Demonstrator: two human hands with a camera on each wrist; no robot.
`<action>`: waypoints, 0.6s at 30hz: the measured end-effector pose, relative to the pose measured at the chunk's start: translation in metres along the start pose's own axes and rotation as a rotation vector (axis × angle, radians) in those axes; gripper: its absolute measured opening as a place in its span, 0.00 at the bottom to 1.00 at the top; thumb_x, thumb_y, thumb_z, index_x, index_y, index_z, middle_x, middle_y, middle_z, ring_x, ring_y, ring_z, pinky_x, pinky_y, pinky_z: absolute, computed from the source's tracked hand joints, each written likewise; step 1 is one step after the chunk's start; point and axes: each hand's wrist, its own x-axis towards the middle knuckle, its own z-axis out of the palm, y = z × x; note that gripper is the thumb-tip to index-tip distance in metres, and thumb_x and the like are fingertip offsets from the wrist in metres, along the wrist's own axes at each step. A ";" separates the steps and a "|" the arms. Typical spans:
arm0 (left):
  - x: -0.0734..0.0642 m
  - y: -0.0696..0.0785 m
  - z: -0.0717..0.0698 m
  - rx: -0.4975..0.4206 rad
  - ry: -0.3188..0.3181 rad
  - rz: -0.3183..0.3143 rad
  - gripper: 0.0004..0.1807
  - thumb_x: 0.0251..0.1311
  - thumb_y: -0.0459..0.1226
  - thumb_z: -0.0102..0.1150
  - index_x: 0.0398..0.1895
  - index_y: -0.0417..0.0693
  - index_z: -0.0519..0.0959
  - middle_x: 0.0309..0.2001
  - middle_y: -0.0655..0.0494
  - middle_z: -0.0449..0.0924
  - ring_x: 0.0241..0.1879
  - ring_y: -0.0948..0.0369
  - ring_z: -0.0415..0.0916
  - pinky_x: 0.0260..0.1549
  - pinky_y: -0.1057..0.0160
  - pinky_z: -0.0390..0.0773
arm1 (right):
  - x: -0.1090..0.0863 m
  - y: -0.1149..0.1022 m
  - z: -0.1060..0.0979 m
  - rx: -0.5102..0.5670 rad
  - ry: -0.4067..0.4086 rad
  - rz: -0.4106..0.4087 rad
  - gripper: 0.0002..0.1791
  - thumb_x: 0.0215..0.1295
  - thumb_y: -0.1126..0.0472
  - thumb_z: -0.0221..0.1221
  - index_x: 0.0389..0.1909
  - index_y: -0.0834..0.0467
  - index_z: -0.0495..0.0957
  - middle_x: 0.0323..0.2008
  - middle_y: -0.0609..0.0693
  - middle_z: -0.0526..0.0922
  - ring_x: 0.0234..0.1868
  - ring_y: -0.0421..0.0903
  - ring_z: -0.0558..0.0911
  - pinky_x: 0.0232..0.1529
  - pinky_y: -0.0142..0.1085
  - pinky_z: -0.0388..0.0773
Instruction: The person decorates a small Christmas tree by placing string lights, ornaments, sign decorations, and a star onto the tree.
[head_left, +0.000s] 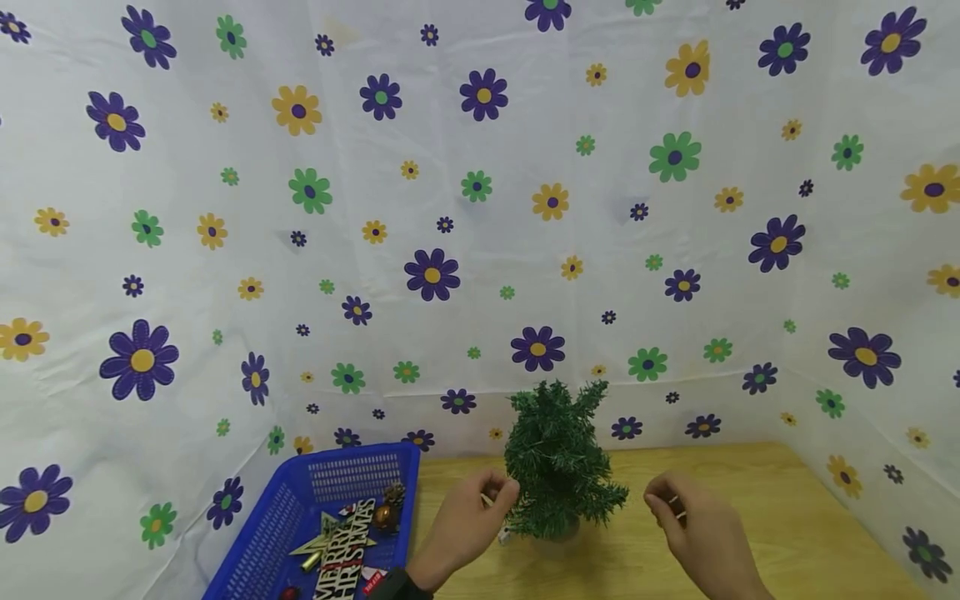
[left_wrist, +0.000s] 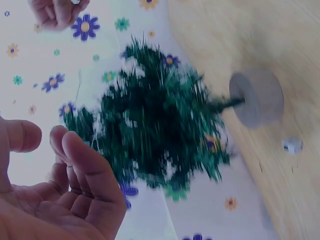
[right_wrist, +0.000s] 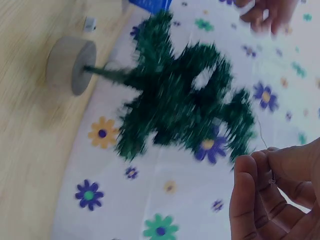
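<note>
A small green artificial Christmas tree (head_left: pixel 558 458) stands upright on the wooden table, with a round greyish base (left_wrist: pixel 257 97). My right hand (head_left: pixel 697 525) is to the right of the tree, thumb and fingertips together, pinching a thin wire (right_wrist: pixel 262 132) with a tiny clear bead on it, as the right wrist view shows. On the tree's other side is my left hand (head_left: pixel 468 517), close by the branches. Its fingers curve loosely and a gap shows between thumb and fingertips in the left wrist view (left_wrist: pixel 75 185). A small white piece (left_wrist: pixel 292 145) lies near the base.
At the left stands a blue plastic basket (head_left: pixel 363 454). In it are a "Merry Christmas" sign (head_left: pixel 345 550), a star (head_left: pixel 330 529), a brown bauble (head_left: pixel 385 517) and a pine cone (head_left: pixel 393 493). Flower-printed white cloth (head_left: pixel 450 333) hangs behind and beside the wooden table (head_left: pixel 750 500).
</note>
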 end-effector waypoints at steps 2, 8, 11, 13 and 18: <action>-0.001 -0.004 -0.006 0.008 0.037 -0.010 0.23 0.67 0.55 0.42 0.48 0.48 0.74 0.39 0.57 0.75 0.36 0.63 0.71 0.34 0.63 0.71 | 0.007 0.009 -0.002 -0.003 0.013 0.004 0.03 0.60 0.61 0.61 0.30 0.50 0.77 0.23 0.39 0.77 0.24 0.30 0.76 0.25 0.25 0.75; -0.005 -0.015 -0.023 0.020 0.113 -0.055 0.21 0.67 0.53 0.44 0.47 0.46 0.73 0.39 0.54 0.75 0.36 0.61 0.71 0.34 0.62 0.72 | 0.037 0.035 -0.006 -0.047 0.080 -0.090 0.03 0.59 0.62 0.62 0.29 0.55 0.78 0.24 0.44 0.79 0.24 0.37 0.78 0.24 0.29 0.76; -0.006 -0.020 -0.028 0.062 0.154 -0.063 0.21 0.67 0.54 0.44 0.46 0.48 0.74 0.38 0.54 0.76 0.33 0.62 0.71 0.33 0.63 0.72 | 0.054 0.046 -0.004 -0.063 0.076 -0.112 0.03 0.58 0.64 0.62 0.29 0.56 0.78 0.25 0.47 0.80 0.25 0.40 0.78 0.24 0.34 0.76; -0.006 -0.023 -0.031 0.079 0.171 -0.072 0.22 0.65 0.57 0.44 0.45 0.49 0.74 0.37 0.55 0.76 0.32 0.63 0.72 0.32 0.63 0.72 | 0.065 0.053 -0.001 -0.079 0.076 -0.116 0.03 0.59 0.63 0.62 0.29 0.57 0.78 0.26 0.48 0.80 0.25 0.42 0.78 0.25 0.35 0.75; -0.006 -0.029 -0.036 0.079 0.187 -0.098 0.22 0.65 0.57 0.46 0.44 0.49 0.74 0.36 0.55 0.76 0.33 0.63 0.72 0.32 0.63 0.72 | 0.089 0.063 0.013 -0.104 0.093 -0.134 0.03 0.59 0.63 0.61 0.29 0.59 0.79 0.30 0.53 0.78 0.26 0.44 0.76 0.23 0.34 0.70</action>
